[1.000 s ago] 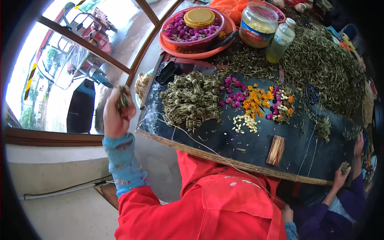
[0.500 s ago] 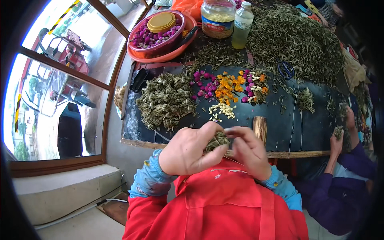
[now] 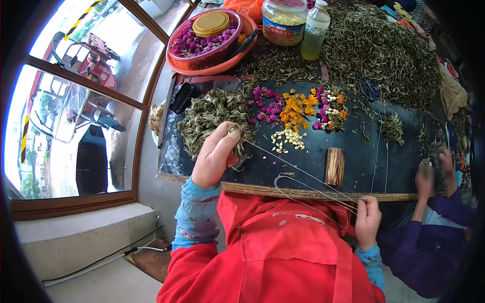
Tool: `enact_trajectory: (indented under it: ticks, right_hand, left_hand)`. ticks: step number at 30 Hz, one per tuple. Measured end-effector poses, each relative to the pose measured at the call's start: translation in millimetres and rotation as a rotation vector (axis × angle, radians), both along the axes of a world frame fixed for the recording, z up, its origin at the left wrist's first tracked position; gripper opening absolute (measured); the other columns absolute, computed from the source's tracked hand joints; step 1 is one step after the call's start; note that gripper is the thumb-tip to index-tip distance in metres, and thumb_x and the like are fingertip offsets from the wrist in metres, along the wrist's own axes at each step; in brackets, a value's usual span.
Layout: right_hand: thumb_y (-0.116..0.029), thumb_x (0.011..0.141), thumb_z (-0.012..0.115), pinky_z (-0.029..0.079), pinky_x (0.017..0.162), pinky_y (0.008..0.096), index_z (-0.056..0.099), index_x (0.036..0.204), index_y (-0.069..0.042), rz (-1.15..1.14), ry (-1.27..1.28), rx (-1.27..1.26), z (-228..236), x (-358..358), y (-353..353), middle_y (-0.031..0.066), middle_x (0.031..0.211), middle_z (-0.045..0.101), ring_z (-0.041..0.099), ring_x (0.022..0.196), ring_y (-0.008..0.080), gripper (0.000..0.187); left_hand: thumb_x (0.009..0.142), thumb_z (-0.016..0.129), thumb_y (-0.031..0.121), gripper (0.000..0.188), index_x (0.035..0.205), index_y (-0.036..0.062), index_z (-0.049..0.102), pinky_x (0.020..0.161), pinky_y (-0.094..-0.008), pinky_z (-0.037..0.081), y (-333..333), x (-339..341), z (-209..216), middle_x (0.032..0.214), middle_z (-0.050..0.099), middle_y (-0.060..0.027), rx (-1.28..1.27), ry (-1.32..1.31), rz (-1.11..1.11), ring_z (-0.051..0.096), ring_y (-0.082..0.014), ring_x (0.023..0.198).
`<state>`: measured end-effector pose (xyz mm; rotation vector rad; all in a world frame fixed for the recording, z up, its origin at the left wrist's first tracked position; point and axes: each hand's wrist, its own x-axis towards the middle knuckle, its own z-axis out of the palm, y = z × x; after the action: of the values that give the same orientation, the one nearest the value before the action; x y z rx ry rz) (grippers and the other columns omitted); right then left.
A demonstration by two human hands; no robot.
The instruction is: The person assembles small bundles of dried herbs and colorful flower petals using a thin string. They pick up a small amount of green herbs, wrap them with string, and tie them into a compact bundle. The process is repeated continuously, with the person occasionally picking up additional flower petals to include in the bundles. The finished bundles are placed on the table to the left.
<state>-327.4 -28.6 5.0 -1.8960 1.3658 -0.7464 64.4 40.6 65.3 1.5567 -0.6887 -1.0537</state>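
My left hand [image 3: 214,156] is closed around a small bundle of dried leaves [image 3: 234,131], mostly hidden by the fingers, beside the pile of tied leaf bundles [image 3: 204,118]. From it a pale thread [image 3: 298,168] stretches taut down across the table edge to my right hand [image 3: 368,219]. That hand pinches the thread low at the right, in front of the table. A slack loop of thread also hangs over the red apron [image 3: 298,252]. Purple flower heads [image 3: 268,108], orange flowers [image 3: 299,108] and cream petals [image 3: 289,140] lie in small heaps beyond my hands.
A short wooden block [image 3: 335,166] stands near the table's front edge. Scissors [image 3: 369,88] lie by the big heap of dried leaves [image 3: 384,55]. Bowls [image 3: 174,63], a jar [image 3: 284,25] and a bottle [image 3: 314,33] are behind. Another person's hands [image 3: 424,179] work at the right.
My hands were together over the leaf bundle; now they are far apart, the left moved up and left with the bundle, the right down and right, drawing the thread taut between them.
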Motion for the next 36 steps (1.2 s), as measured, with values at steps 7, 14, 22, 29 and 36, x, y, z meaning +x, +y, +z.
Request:
enact_trajectory:
  ticks: [7, 14, 22, 29, 36]
  right_hand:
    - [-0.009, 0.091, 0.060, 0.052, 0.065, 0.0376, 0.062, 0.097, 0.000, -0.051, 0.345, 0.181, -19.4, -65.3, 3.6, 0.0183, 0.084, 0.066, 0.067, 0.076, 0.0328, 0.010]
    - [-0.005, 0.090, 0.063, 0.054, 0.072, 0.0324, 0.067, 0.100, 0.002, 0.066, -0.019, -0.249, 7.1, 14.2, -13.9, 0.0157, 0.096, 0.072, 0.071, 0.082, 0.0250, 0.013]
    - [-0.008, 0.096, 0.059, 0.047, 0.071, 0.0231, 0.064, 0.109, 0.001, 0.202, -0.547, 0.608, 4.9, 79.0, -27.1, 0.0039, 0.088, 0.067, 0.058, 0.081, 0.0050, 0.016]
    - [-0.009, 0.091, 0.065, 0.044, 0.053, 0.0273, 0.063, 0.091, -0.001, 0.113, -0.196, 0.094, -13.3, 59.5, -67.4, 0.0073, 0.064, 0.060, 0.054, 0.055, 0.0101, 0.009]
    - [-0.008, 0.092, 0.062, 0.043, 0.054, 0.0251, 0.061, 0.090, 0.000, 0.082, -0.286, 0.212, -31.4, 61.8, -87.1, 0.0049, 0.064, 0.058, 0.051, 0.058, 0.0062, 0.008]
  left_hand:
    - [0.099, 0.050, 0.025, 0.021, 0.106, 0.0062, 0.055, 0.050, -0.0211, 0.033, -26.3, -33.9, -25.5, 0.076, 0.044, 0.0042, -0.027, 0.296, -0.124, 0.039, -0.0043, 0.058]
    - [0.102, 0.043, 0.026, 0.028, 0.109, 0.0005, 0.052, 0.068, -0.0283, 0.053, -47.0, -87.0, -42.7, 0.097, 0.064, -0.0112, 0.063, 0.582, -0.474, 0.063, -0.0151, 0.077]
    - [0.101, 0.054, 0.024, 0.026, 0.117, 0.0045, 0.057, 0.060, -0.0198, 0.041, -61.6, -105.5, -26.2, 0.087, 0.060, 0.0017, 0.176, 0.372, -0.604, 0.049, -0.0032, 0.068]
    - [0.100, 0.057, 0.022, 0.035, 0.126, -0.0004, 0.052, 0.061, -0.0198, 0.043, -93.5, -122.3, -73.1, 0.089, 0.059, -0.0006, 0.208, 0.465, -0.557, 0.052, -0.0056, 0.072]
    - [0.102, 0.054, 0.020, 0.031, 0.124, 0.0000, 0.050, 0.059, -0.0194, 0.042, -114.1, -132.6, -84.8, 0.094, 0.060, -0.0029, 0.209, 0.757, -0.384, 0.055, -0.0071, 0.074]
